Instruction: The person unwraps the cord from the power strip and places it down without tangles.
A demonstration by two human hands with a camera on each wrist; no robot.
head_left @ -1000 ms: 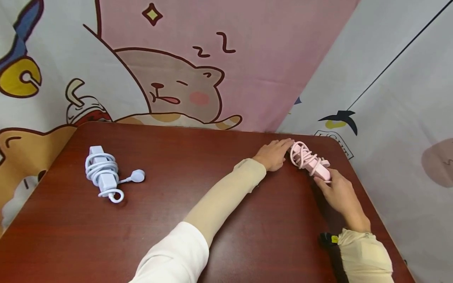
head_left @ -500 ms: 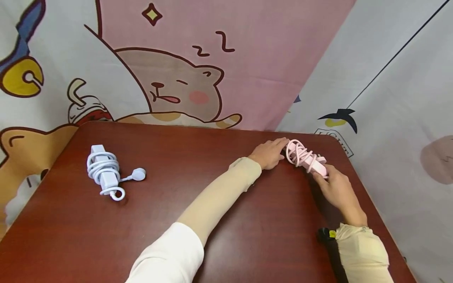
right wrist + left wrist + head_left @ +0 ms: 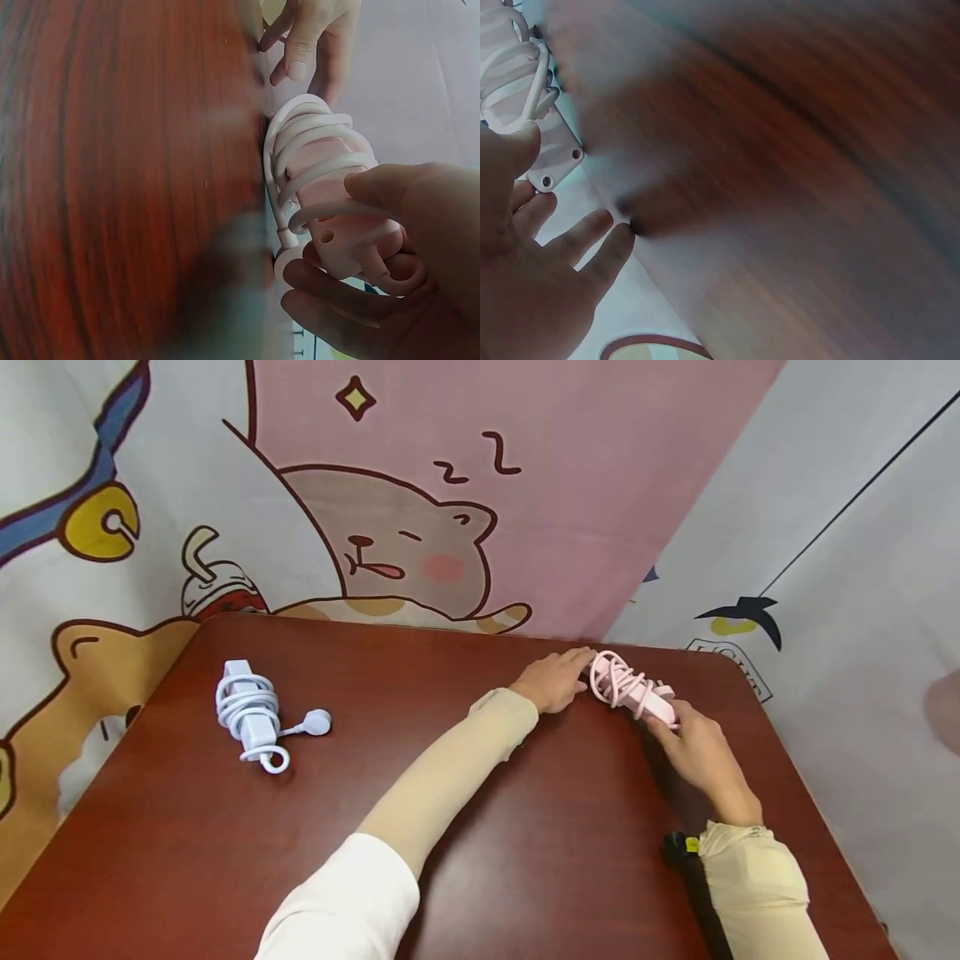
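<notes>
A pink power strip [image 3: 635,697], wound with its own cord, is between my two hands near the table's far right corner. My right hand [image 3: 697,747] grips its near end, thumb on one side and fingers curled round the other, as the right wrist view shows. At the far end, my left hand [image 3: 551,683] has its thumb [image 3: 523,146] against the strip and fingertips behind the end, holding it lightly while the other fingers spread. A white power strip [image 3: 251,710] wrapped in its cord lies at the left, its round plug [image 3: 317,722] beside it.
The dark red wooden table [image 3: 525,827] ends at a cartoon-printed cloth [image 3: 585,510] behind and on the right side. Below the right wrist, a black strap piece with a yellow tag [image 3: 692,844] hangs by the sleeve.
Both hands and the pink power strip have shifted left over the table together. The head view has turned slightly. The white power strip stays in its place.
</notes>
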